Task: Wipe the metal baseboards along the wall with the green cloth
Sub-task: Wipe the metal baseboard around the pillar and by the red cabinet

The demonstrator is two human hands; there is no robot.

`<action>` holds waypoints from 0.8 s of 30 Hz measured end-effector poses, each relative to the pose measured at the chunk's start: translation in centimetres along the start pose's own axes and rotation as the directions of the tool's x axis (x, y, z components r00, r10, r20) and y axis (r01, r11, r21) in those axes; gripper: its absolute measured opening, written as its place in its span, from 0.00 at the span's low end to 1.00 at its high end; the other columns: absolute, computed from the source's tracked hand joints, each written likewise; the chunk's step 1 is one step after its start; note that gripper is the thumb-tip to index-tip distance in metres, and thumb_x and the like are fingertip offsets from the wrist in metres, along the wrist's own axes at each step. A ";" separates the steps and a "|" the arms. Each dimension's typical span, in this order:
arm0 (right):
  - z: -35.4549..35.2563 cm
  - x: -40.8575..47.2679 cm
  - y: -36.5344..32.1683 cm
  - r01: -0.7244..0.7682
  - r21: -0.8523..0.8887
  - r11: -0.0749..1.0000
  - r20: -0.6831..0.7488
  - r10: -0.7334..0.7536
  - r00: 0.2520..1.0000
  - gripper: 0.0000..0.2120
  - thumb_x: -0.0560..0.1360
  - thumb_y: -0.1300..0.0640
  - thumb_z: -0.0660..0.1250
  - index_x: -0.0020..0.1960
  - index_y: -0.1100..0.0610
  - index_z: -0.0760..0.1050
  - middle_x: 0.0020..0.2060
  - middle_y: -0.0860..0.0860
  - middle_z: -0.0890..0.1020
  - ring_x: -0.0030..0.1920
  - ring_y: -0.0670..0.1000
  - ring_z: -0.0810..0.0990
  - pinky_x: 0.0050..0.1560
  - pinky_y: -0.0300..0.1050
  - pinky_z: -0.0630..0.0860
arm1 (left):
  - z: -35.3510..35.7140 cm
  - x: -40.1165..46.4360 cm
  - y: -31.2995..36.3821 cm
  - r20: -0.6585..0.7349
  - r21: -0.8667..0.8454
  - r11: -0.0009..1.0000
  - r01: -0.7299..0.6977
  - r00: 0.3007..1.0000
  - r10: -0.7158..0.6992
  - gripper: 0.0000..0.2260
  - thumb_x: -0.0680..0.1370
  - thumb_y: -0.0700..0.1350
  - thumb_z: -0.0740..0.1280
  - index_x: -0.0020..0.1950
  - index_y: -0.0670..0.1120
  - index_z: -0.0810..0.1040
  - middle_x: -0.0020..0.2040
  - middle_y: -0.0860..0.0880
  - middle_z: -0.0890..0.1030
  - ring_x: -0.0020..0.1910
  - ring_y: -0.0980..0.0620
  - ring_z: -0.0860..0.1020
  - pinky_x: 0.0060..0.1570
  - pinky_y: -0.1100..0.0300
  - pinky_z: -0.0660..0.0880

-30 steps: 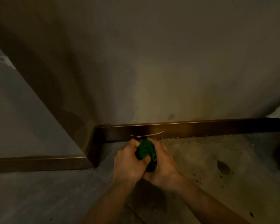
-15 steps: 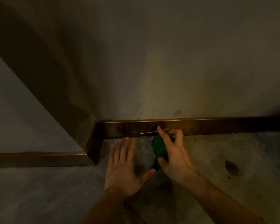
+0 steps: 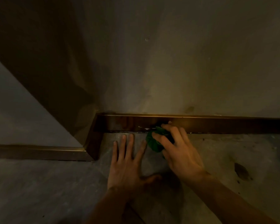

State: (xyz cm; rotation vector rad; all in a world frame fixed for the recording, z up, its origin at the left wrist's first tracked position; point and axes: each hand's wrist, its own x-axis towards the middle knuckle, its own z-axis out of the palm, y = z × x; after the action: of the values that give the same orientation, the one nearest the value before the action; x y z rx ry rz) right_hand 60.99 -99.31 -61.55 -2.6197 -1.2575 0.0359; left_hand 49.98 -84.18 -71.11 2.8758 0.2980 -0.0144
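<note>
A dark bronze metal baseboard runs along the foot of the wall ahead and turns a corner at the left. My right hand grips a bunched green cloth and holds it against the lower face of the baseboard, where pale scuff marks show. My left hand lies flat on the floor with its fingers spread, just left of the cloth and a little short of the baseboard.
A second baseboard stretch runs off to the left past the wall's outer corner. The grey concrete floor carries a dark stain and small specks at the right. The light is dim.
Both hands held the cloth together a second ago. My left hand let go and went flat on the floor. My right hand carried the cloth forward onto the baseboard.
</note>
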 end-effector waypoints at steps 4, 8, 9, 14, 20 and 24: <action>0.9 1.0 -0.9 0.087 -0.125 0.988 -0.070 -0.097 0.993 0.34 0.68 0.62 0.75 0.71 0.53 0.70 0.67 0.61 0.70 0.69 0.65 0.67 0.56 0.60 0.79 | 0.0 -0.1 0.1 -0.001 0.006 1.000 -0.001 1.000 0.001 0.48 0.70 0.82 0.52 0.81 0.53 0.59 0.83 0.38 0.51 0.82 0.37 0.46 0.75 0.30 0.53; 2.3 3.2 -2.6 0.190 -0.335 0.923 -0.059 -0.222 0.973 0.24 0.74 0.59 0.58 0.70 0.53 0.71 0.63 0.58 0.76 0.64 0.64 0.73 0.55 0.57 0.78 | 0.0 -0.1 0.1 0.017 0.034 0.999 -0.004 1.000 0.004 0.47 0.69 0.82 0.52 0.80 0.54 0.62 0.82 0.37 0.53 0.82 0.36 0.46 0.75 0.31 0.53; 2.8 3.9 -3.0 0.199 -0.385 0.901 -0.050 -0.236 0.970 0.23 0.75 0.58 0.57 0.70 0.53 0.72 0.62 0.57 0.77 0.64 0.63 0.74 0.54 0.56 0.78 | 0.0 -0.1 0.2 0.016 0.035 0.999 -0.006 1.000 0.006 0.46 0.70 0.82 0.52 0.80 0.55 0.63 0.81 0.36 0.55 0.81 0.36 0.47 0.75 0.31 0.54; 4.3 6.1 -3.6 0.233 -0.475 0.848 -0.062 -0.297 0.953 0.18 0.77 0.58 0.57 0.65 0.58 0.74 0.57 0.55 0.77 0.58 0.61 0.75 0.46 0.55 0.76 | 0.2 0.0 0.2 -0.007 0.020 1.000 -0.004 1.000 0.004 0.46 0.69 0.82 0.54 0.80 0.56 0.62 0.81 0.35 0.58 0.81 0.36 0.47 0.75 0.31 0.54; 4.7 5.7 -1.3 0.256 -0.539 0.802 -0.028 -0.321 0.947 0.18 0.76 0.59 0.62 0.65 0.59 0.74 0.58 0.56 0.73 0.58 0.62 0.69 0.47 0.57 0.75 | 0.2 -0.2 0.0 -0.014 -0.001 1.000 -0.013 1.000 0.013 0.46 0.69 0.82 0.52 0.80 0.58 0.60 0.83 0.38 0.50 0.82 0.37 0.44 0.76 0.31 0.51; 4.1 4.4 0.9 0.205 -0.543 0.815 -0.066 -0.285 0.956 0.18 0.77 0.60 0.56 0.64 0.58 0.76 0.54 0.56 0.76 0.55 0.62 0.71 0.45 0.56 0.76 | 0.1 -0.2 -0.2 -0.008 0.007 1.000 -0.010 1.000 0.010 0.46 0.70 0.82 0.51 0.82 0.59 0.52 0.83 0.38 0.49 0.82 0.37 0.44 0.76 0.31 0.50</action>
State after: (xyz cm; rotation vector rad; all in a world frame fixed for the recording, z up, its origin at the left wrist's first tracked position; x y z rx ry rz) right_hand 64.01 -95.64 -65.40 -2.7872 -1.7448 -0.6279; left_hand 49.76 -84.04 -71.25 2.8847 0.2858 -0.0021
